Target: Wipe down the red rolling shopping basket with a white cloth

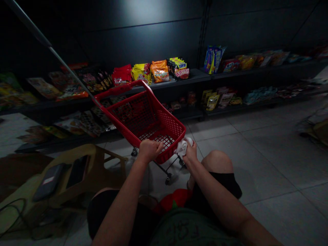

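A red plastic shopping cart [143,116] on small wheels stands tilted on the tiled floor in front of me, its basket holding nothing. My left hand [149,149] is closed over the cart's near rim. My right hand [190,152] is closed on a crumpled white cloth [182,145], which is pressed against the cart's right front corner. My bare knee [217,160] is raised just right of the cart. A long metal handle [64,65] rises from the cart toward the upper left.
Dark shelves [200,76] with snack packets run along the back wall at two levels. A low wooden stool [84,174] with dark flat items and cables sits at my left. Something red [176,201] lies between my legs. Grey floor tiles extend to the right.
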A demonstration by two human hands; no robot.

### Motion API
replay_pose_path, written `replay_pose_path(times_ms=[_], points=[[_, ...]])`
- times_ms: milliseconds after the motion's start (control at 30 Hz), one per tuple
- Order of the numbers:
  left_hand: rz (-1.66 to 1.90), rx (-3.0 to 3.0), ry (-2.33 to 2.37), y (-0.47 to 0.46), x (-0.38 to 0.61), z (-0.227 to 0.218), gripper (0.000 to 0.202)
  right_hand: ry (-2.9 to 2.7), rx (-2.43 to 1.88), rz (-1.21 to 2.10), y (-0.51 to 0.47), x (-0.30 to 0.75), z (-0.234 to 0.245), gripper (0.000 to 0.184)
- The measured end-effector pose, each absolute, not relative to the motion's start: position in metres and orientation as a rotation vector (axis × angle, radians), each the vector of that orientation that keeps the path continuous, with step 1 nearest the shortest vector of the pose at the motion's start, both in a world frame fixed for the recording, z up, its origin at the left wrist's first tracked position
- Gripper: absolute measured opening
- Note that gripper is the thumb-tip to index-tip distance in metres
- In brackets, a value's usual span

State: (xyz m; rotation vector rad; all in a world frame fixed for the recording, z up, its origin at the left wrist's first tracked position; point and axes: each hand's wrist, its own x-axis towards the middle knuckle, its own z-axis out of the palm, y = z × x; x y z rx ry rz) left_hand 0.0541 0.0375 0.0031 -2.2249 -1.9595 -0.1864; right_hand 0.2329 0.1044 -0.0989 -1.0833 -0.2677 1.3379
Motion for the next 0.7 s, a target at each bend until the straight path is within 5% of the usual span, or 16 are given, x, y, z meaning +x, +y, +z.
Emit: replay_pose_path(times_ms=[400,700], points=[[-0.163,-2.178,-1.993,0.042,0.056,0.002,0.067,-0.487,-1.097,1.711,0.001,0.186,-0.098,0.052],[-0.178,-2.190,-1.978,0.040,0.058,0.004,0.067,-0.188,-0.977,1.221,0.127,0.245,-0.084,0.056]])
